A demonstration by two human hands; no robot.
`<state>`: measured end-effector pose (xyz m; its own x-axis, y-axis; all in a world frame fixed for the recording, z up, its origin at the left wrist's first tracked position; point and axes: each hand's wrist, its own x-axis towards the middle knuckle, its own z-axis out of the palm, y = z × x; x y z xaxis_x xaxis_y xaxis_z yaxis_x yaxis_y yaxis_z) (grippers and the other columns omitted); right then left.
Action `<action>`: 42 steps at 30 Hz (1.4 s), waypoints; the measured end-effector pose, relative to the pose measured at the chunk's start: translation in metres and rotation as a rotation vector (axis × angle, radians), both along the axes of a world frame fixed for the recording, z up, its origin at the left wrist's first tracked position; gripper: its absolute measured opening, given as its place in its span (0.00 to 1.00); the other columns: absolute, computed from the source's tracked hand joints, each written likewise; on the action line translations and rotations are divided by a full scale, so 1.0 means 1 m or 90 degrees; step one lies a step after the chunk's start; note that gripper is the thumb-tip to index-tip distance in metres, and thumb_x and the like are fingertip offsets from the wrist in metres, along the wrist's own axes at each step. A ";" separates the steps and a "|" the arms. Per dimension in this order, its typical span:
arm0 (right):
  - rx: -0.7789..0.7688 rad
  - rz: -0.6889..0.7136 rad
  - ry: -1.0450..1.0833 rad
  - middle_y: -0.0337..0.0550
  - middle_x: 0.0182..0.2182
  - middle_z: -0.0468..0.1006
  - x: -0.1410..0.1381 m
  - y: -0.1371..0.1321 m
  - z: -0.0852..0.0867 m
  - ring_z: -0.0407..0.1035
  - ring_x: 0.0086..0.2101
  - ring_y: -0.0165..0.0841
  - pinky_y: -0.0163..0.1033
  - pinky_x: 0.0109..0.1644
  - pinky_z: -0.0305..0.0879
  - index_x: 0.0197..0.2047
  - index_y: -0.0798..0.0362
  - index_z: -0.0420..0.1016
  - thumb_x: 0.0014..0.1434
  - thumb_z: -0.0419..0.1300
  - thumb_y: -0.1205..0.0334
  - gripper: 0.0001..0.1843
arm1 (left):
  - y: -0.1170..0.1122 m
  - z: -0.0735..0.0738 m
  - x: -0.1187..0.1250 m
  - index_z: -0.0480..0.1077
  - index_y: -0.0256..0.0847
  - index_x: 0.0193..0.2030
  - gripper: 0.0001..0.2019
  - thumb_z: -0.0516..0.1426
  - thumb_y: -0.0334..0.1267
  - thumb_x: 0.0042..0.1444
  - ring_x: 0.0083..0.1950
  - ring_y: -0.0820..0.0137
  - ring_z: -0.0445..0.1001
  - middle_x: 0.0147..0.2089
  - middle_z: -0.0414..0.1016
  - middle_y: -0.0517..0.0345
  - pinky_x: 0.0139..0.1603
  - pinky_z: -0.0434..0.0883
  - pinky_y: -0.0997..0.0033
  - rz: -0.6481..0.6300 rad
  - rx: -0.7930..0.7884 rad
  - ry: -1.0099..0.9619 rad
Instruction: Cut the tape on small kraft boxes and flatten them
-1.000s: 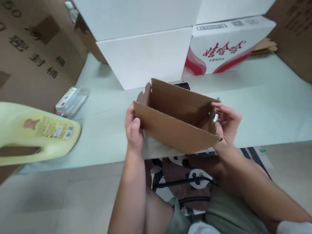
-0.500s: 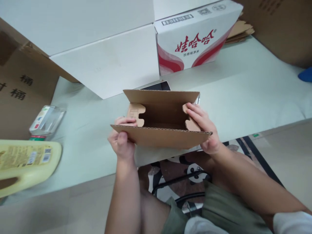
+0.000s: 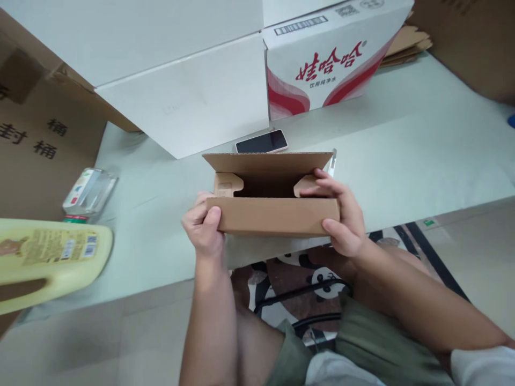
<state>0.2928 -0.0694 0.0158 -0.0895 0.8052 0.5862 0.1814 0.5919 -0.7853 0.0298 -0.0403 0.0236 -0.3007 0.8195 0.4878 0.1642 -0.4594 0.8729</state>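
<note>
A small brown corrugated cardboard box (image 3: pixel 273 214) sits at the near edge of the pale table (image 3: pixel 402 161), its top open and its two notched side flaps folded inward. My left hand (image 3: pixel 203 230) grips the box's left end, thumb on the near wall. My right hand (image 3: pixel 341 217) grips the right end, with fingers over the right side flap and thumb on the near wall. The far flap stands up behind the opening.
A phone (image 3: pixel 261 142) lies face up just behind the box. Large white cartons (image 3: pixel 181 96) and a red-and-white printed carton (image 3: pixel 325 64) stand at the back. A yellow jug (image 3: pixel 48 257) and a clear plastic pack (image 3: pixel 86 193) lie at the left, beside brown cartons (image 3: pixel 36 139).
The near flap, sticking out towards me before, is now folded upright against the box front. Both hands have shifted to the box ends, and the box has squared up to me.
</note>
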 end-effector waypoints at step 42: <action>-0.050 -0.006 0.066 0.40 0.54 0.78 0.005 0.013 -0.004 0.65 0.64 0.51 0.68 0.75 0.50 0.48 0.40 0.77 0.49 0.56 0.60 0.23 | -0.002 -0.004 -0.003 0.80 0.48 0.41 0.11 0.60 0.46 0.54 0.69 0.49 0.68 0.62 0.76 0.55 0.71 0.62 0.43 -0.087 -0.005 0.018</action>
<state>0.2978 -0.0567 0.0121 -0.0243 0.8497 0.5266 0.1028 0.5261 -0.8442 0.0265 -0.0425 0.0198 -0.1720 0.8558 0.4878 0.1258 -0.4721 0.8725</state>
